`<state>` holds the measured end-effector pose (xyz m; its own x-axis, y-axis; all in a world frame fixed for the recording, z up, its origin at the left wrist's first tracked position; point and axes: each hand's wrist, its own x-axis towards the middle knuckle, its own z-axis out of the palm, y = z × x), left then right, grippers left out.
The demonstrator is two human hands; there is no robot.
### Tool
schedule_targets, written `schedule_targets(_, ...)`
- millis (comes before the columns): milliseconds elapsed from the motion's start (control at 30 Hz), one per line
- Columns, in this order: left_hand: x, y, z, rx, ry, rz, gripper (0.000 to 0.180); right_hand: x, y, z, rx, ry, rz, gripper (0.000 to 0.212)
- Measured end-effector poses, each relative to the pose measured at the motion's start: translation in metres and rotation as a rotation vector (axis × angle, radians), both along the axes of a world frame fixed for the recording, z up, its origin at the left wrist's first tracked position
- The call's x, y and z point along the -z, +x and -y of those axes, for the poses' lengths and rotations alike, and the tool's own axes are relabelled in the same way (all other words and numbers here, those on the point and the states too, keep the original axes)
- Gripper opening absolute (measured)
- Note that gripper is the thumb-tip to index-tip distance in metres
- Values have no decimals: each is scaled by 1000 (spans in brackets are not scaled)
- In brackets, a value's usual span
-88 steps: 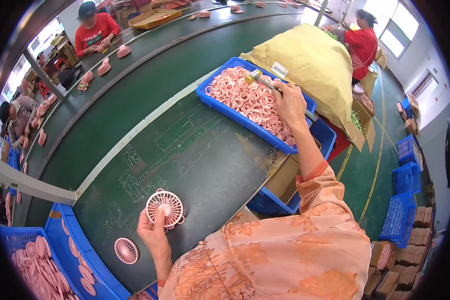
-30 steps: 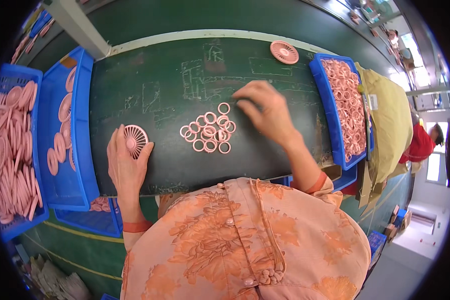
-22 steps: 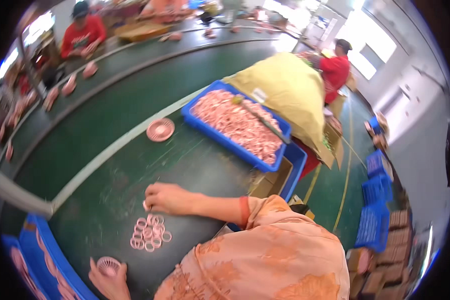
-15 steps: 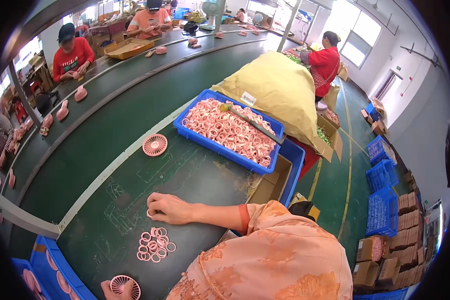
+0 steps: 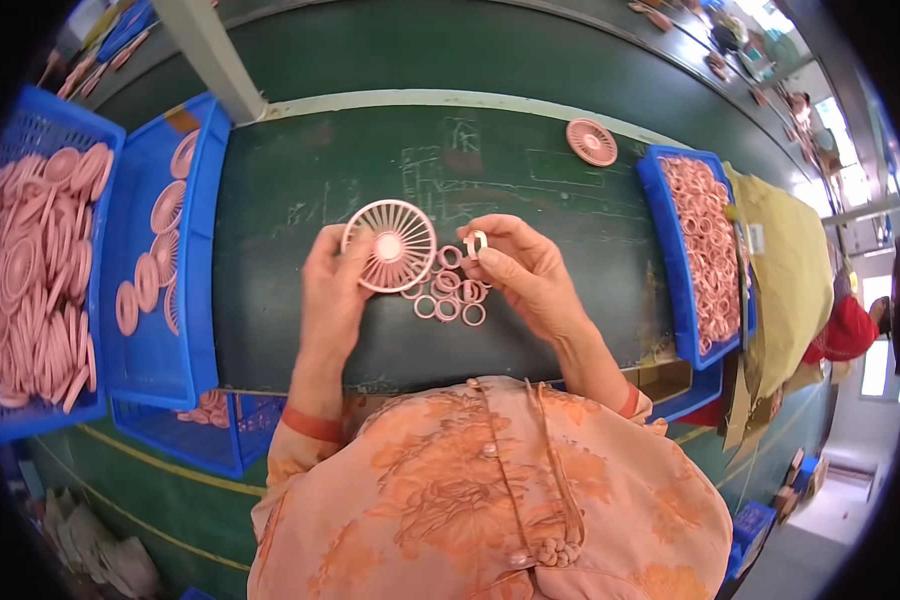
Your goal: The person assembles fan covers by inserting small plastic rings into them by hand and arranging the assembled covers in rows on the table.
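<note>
My left hand [image 5: 332,275] grips a round pink fan grille [image 5: 390,247] by its left edge, its spoked face turned up toward me. To its right, my right hand [image 5: 535,275] pinches a pink ring [image 5: 476,244] between thumb and fingertips, apart from the grille. Below and between both hands lies a small pile of pink rings [image 5: 448,308] on the dark green work table [image 5: 270,300]. Another pink grille [image 5: 591,142] rests alone near the table's far edge, right of centre.
On the right stands a blue tray [image 5: 670,265] heaped with pink rings, beside a yellow sack [image 5: 795,280]. At left, a blue bin [image 5: 150,368] holds several grilles, next to a crate heaped with pink grilles [image 5: 40,270]. A metal post [image 5: 210,55] rises beyond the bin.
My view has swung left and down. The left hand has lifted the grille to above the ring pile. My right hand has come beside it, holding a ring up off the table.
</note>
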<state>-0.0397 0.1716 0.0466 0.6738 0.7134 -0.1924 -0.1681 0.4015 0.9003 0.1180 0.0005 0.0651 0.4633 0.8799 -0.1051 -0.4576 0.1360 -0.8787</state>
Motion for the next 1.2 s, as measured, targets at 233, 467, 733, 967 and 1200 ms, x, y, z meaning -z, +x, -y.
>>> schedule_targets(233,0,7,15,46,-209,108,28,-12,-14,-7,-6,-86,168,29)
schedule_targets(467,2,9,23,75,-211,106,27,-15,-24,-31,184,-76,969,26)
schedule_targets(733,1,14,34,70,-172,74,26,-1,-22,-33,271,-98,1299,22)
schedule_targets(967,6,23,37,77,-92,61,25,-6,-12,-34,228,-177,1284,16)
schedule_targets(1200,2,32,42,140,31,-32,30,-9,3,-23,169,-189,1357,13)
